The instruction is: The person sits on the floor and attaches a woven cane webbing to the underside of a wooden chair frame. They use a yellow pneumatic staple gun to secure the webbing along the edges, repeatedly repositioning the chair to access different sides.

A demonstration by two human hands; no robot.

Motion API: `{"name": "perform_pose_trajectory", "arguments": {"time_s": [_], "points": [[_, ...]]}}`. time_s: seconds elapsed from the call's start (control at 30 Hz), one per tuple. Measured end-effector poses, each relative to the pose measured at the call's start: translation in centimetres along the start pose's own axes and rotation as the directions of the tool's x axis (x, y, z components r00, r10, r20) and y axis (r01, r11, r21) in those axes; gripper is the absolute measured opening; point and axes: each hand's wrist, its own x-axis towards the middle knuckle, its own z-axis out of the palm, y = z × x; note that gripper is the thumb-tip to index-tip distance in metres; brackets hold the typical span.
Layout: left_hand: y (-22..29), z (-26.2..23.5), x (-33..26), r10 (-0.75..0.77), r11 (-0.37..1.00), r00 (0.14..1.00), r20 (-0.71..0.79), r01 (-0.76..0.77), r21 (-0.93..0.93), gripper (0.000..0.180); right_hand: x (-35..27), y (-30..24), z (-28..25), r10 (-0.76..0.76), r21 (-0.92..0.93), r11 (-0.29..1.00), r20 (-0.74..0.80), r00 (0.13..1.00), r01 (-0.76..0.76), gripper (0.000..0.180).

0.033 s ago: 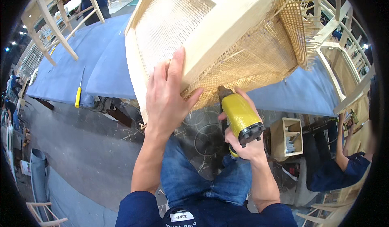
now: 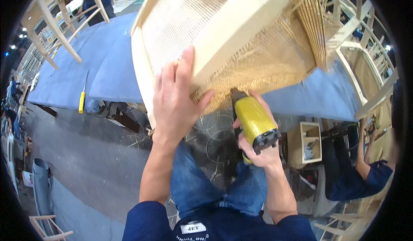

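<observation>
A pale wooden chair frame (image 2: pixel 241 21) with a woven cane seat (image 2: pixel 180 21) lies tilted on a blue padded table (image 2: pixel 107 64). Loose cane webbing (image 2: pixel 275 60) hangs frayed along its lower edge. My left hand (image 2: pixel 176 99) rests flat, fingers spread, on the wooden rail and the cane. My right hand (image 2: pixel 258 148) grips a yellow power tool (image 2: pixel 254 120) just below the chair. The tool's dark nose points up into the frayed cane edge beside my left thumb.
A yellow-handled screwdriver (image 2: pixel 81 101) lies on the blue table at left. More bare chair frames stand at upper left (image 2: pixel 51 17) and right (image 2: pixel 365 47). A small wooden box (image 2: pixel 305 142) sits on the floor; beside it another person in blue (image 2: pixel 365 176) works. Cane scraps litter the floor.
</observation>
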Motion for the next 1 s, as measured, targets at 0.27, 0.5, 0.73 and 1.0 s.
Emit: {"name": "perform_pose_trajectory", "arguments": {"time_s": [0.27, 0.5, 0.73, 1.0], "points": [[0.1, -0.7, 0.8, -0.008, 1.0, 1.0, 0.026, 0.007, 0.021, 0.109, -0.8, -1.4, 0.6, -0.029, 0.15, 0.988, 0.007, 1.0, 0.027, 0.089], [0.0, -0.8, 0.9, 0.017, 1.0, 1.0, 0.007, -0.017, 0.025, 0.107, -0.2, -0.6, 0.3, -0.113, -0.024, 0.993, 0.037, 0.993, 0.114, 0.086], [0.2, -0.8, 0.5, -0.004, 1.0, 1.0, 0.019, 0.004, 0.019, 0.106, 0.2, -0.4, 0.7, -0.15, -0.162, 0.974, 0.068, 0.986, 0.159, 0.085], [-0.4, -0.8, 0.6, 0.062, 0.998, 0.997, -0.049, -0.062, -0.014, 0.103, -1.1, -1.1, 1.6, -0.032, 0.136, 0.99, 0.024, 0.999, 0.028, 0.087]]}}
